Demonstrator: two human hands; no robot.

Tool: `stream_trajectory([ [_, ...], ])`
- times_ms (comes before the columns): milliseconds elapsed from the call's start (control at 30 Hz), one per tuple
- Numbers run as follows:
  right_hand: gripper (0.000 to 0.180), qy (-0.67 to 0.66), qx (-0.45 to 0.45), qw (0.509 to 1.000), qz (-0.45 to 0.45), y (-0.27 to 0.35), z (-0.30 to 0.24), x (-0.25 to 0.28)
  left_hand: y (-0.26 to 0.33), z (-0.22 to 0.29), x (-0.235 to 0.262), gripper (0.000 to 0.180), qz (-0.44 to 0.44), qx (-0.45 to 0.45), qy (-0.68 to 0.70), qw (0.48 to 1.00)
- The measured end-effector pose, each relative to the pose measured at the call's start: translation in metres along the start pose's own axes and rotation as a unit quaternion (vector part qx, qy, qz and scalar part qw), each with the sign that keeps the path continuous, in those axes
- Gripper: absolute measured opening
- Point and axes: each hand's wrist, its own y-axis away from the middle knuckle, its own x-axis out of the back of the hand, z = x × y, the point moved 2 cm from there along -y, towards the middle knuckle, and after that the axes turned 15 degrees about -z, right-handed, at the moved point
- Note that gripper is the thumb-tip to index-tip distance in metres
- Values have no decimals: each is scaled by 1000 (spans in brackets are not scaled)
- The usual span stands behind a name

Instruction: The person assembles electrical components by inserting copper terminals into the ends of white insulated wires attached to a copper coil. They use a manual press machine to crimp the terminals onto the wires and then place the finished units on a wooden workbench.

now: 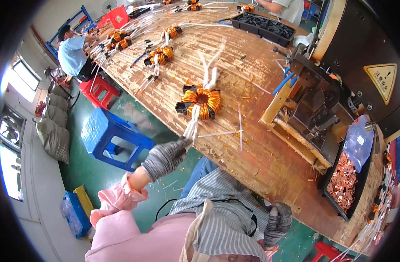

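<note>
My left hand point(165, 158), in a grey knit glove, is closed around the white-sleeved leads point(192, 126) of a toroidal coil at the table's near edge. The coil point(203, 101) is a ring of orange copper windings with black plastic pieces around it, and it lies on the worn wooden table point(270, 172). More white leads extend from its far side. My right hand point(278, 223), gloved too, is low beside my striped apron at the table edge. Its fingers are curled, and whatever they may hold is hidden.
A dark press machine point(313, 109) stands at the right, beside a black tray of copper terminals point(342, 181). Farther back are more coils point(160, 56) and a black tray of dark parts point(263, 28). A blue stool point(112, 137) stands left; a seated person point(73, 54) works beyond.
</note>
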Motion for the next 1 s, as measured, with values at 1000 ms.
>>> stream_trajectory([
  [1000, 13, 77, 4, 997, 23, 38, 30, 24, -121, -29, 45, 94, 11, -125, 445, 887],
])
